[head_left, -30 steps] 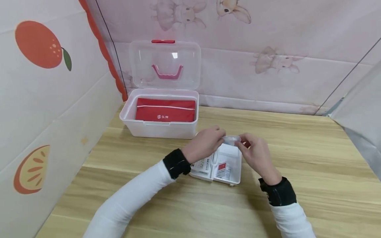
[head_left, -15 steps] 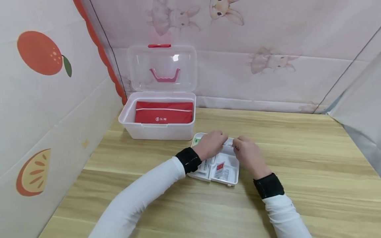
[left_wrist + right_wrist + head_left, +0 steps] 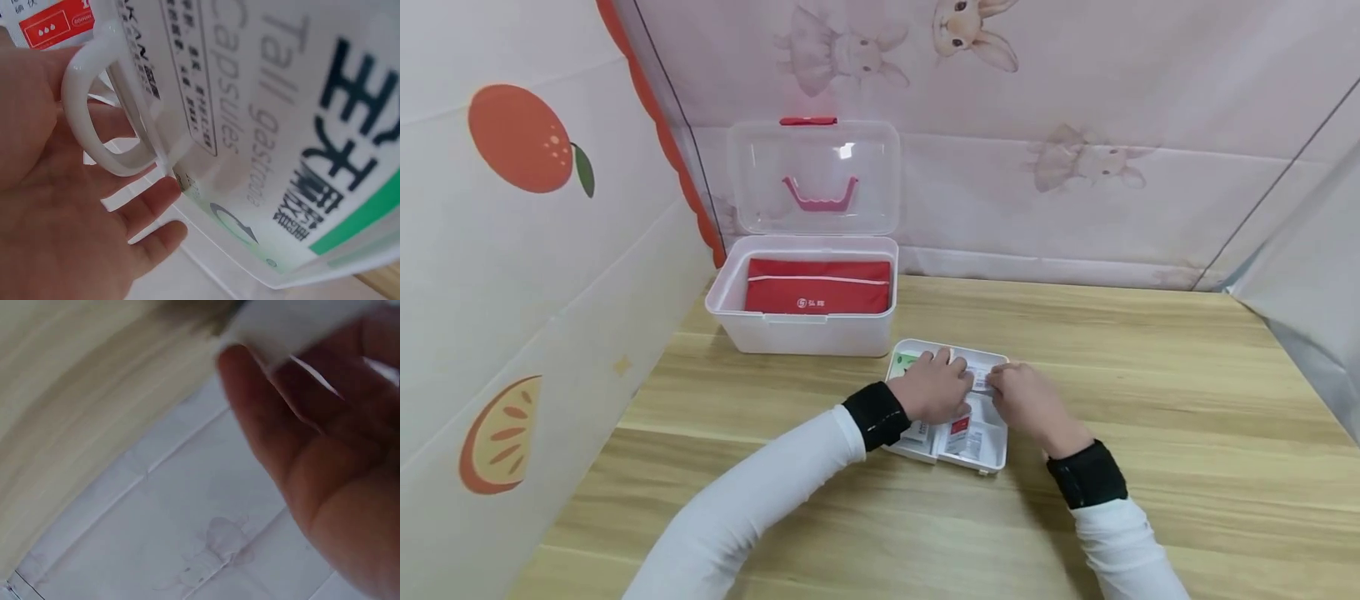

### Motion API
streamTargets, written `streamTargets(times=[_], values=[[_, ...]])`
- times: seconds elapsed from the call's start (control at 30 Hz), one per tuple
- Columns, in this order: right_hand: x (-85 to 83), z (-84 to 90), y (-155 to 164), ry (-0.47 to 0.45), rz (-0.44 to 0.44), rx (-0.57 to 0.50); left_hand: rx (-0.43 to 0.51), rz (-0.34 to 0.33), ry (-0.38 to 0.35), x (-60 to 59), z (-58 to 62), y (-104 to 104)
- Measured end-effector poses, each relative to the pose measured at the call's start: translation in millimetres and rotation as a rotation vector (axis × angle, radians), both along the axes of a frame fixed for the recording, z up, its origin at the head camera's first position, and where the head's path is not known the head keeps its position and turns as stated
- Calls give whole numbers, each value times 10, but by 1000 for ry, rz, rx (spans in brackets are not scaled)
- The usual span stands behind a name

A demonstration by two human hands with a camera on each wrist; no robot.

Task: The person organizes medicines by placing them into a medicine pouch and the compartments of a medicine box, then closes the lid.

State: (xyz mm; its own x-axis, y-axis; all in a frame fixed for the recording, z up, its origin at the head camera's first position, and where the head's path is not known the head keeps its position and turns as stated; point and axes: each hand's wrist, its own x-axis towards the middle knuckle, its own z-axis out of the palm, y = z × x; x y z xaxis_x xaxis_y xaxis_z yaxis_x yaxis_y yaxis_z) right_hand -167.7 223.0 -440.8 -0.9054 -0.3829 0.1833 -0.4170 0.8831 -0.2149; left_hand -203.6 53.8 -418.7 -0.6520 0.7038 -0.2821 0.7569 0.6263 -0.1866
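A white divided tray lies on the wooden table. Both hands hover low over it. My left hand and right hand meet over the tray's far part and pinch a small clear packet between them. In the right wrist view the right hand has its fingertips on a blurred white piece. The left wrist view shows my left palm beside the tray's white ring handle and a white-and-green capsule box. A red-labelled sachet lies in the tray.
A clear storage box stands behind the tray at the back left, lid raised, with a red zipped pouch inside. Printed walls close in the left and back. Bare wooden tabletop stretches to the right and front.
Both hands have come down together with the clear packet, from above the tray to just inside its far part. The box and tray have stayed put.
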Motion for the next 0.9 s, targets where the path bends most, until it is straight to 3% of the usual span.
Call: streamTargets(times=[0.17,0.5,0.77,0.9], values=[[124,160,14,-94,99,11,-23,12,-1,27,-50,-15],[203,130,-107,-136,-25,120,17,31,-58,18,-46,-109],[204,78,-223,-61,-24,256,8,57,-45,39,-28,-91],[203,35,-232,-82,-33,218,4,50,-33,29,-58,-64]])
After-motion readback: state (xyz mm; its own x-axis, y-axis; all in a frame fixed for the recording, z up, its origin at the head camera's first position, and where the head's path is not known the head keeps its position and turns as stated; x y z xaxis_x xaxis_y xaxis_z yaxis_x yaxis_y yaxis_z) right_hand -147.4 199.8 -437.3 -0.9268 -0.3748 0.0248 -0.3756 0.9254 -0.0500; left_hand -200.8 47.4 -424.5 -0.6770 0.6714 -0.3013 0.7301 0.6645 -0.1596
